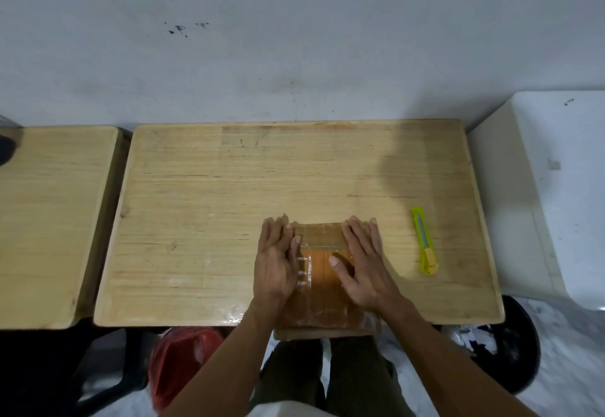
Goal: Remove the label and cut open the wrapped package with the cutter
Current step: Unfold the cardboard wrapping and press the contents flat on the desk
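A brown package (319, 272) wrapped in clear glossy tape lies at the front edge of the wooden table (203, 207), its near end jutting over the edge. My left hand (278, 262) lies flat along the package's left side, fingers together and pointing away from me. My right hand (360, 262) rests palm down on its right side, the thumb pressed on the top face. A lime-green cutter (424, 240) with a yellow slider lies on the table right of the package, apart from both hands. I cannot make out a label on the package.
A second wooden table (49, 220) stands to the left across a narrow gap. A white surface (556, 187) stands at the right. Under the table are a red bag (183, 361) and a black bin (510, 351) with scraps. A grey wall runs behind.
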`<move>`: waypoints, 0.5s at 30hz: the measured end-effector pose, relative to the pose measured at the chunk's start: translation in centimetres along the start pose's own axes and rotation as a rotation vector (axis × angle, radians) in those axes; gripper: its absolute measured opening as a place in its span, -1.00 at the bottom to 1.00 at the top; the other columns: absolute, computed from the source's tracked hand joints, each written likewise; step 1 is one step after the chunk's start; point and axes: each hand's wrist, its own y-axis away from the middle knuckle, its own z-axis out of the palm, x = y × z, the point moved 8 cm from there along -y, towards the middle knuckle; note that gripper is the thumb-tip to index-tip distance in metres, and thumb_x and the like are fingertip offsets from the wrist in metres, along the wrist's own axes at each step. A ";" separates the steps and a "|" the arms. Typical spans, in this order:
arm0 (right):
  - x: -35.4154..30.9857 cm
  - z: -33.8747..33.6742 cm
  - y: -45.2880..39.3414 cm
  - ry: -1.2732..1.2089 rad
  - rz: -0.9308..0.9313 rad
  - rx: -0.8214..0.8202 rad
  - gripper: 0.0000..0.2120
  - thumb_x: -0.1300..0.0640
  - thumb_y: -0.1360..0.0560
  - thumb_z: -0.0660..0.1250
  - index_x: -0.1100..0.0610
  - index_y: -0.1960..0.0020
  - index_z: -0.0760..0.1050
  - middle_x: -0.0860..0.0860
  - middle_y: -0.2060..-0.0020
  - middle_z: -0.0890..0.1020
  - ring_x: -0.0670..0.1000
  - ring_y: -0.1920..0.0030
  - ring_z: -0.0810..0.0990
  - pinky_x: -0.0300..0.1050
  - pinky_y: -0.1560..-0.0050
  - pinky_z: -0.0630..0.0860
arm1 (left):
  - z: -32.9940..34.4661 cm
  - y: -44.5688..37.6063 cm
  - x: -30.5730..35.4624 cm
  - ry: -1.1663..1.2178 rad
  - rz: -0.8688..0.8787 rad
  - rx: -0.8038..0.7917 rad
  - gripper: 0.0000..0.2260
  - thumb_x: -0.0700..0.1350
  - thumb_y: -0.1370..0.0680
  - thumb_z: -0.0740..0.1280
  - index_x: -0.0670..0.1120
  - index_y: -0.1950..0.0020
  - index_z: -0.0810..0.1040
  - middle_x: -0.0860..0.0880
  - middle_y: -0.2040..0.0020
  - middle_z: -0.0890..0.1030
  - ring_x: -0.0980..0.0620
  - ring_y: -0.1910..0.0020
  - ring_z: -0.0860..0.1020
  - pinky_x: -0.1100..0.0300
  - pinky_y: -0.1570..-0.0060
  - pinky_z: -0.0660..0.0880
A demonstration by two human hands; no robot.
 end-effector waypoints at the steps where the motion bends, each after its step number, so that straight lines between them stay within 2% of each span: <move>1: 0.0 0.1 0.3 0.020 -0.021 0.023 -0.24 -0.30 -0.56 0.01 0.09 -0.61 -0.06 -0.06 -0.60 -0.15 0.01 -0.55 -0.41 -0.06 -0.52 -0.28 | 0.7 0.4 -0.4 0.007 0.004 -0.023 -0.71 -0.14 -0.66 0.25 -0.19 -0.36 0.54 -0.16 -0.47 0.41 -0.17 -0.54 0.20 -0.18 -0.42 0.36; 3: 0.2 0.7 1.1 0.043 -0.029 0.044 -0.28 -0.24 -0.59 0.07 0.10 -0.61 -0.05 -0.05 -0.61 -0.13 0.05 -0.57 -0.35 0.00 -0.54 -0.21 | 2.0 1.6 -1.7 0.018 -0.012 -0.073 -0.66 -0.09 -0.68 0.18 -0.14 -0.44 0.46 -0.10 -0.54 0.31 -0.13 -0.58 0.09 -0.19 -0.44 0.33; 6: 0.5 1.5 1.8 0.101 0.011 0.066 -0.33 -0.18 -0.62 0.08 0.08 -0.61 -0.05 -0.04 -0.61 -0.10 0.09 -0.58 -0.30 0.08 -0.55 -0.14 | 3.2 2.7 -2.6 0.005 -0.051 -0.134 -0.57 -0.02 -0.69 0.09 -0.11 -0.54 0.30 -0.01 -0.61 0.10 -0.03 -0.61 -0.06 -0.18 -0.54 0.08; 9: 0.8 2.3 1.9 0.169 0.062 0.070 -0.36 -0.16 -0.64 0.03 0.04 -0.61 -0.10 -0.03 -0.61 -0.12 0.10 -0.58 -0.27 0.12 -0.54 -0.11 | 3.9 3.2 -2.5 -0.101 -0.083 -0.217 -0.48 0.09 -0.68 0.02 -0.09 -0.60 0.07 0.02 -0.62 -0.11 0.04 -0.60 -0.21 -0.06 -0.58 -0.15; 11: 0.9 2.5 1.5 0.185 0.083 0.052 -0.37 -0.17 -0.64 -0.02 0.02 -0.61 -0.14 -0.04 -0.61 -0.16 0.09 -0.58 -0.29 0.14 -0.53 -0.13 | 3.8 3.4 -2.1 -0.209 -0.032 -0.208 -0.44 0.13 -0.68 0.00 -0.09 -0.61 -0.03 -0.03 -0.62 -0.14 0.00 -0.60 -0.23 -0.04 -0.56 -0.18; 15: 1.0 1.6 -1.2 0.281 0.069 0.062 -0.38 -0.19 -0.64 -0.06 0.02 -0.61 -0.15 -0.03 -0.61 -0.15 0.12 -0.58 -0.28 0.23 -0.53 -0.11 | 3.9 0.9 -2.0 -0.261 -0.032 -0.206 -0.42 0.14 -0.68 -0.04 -0.09 -0.62 -0.08 -0.06 -0.63 -0.15 -0.06 -0.60 -0.23 -0.07 -0.55 -0.18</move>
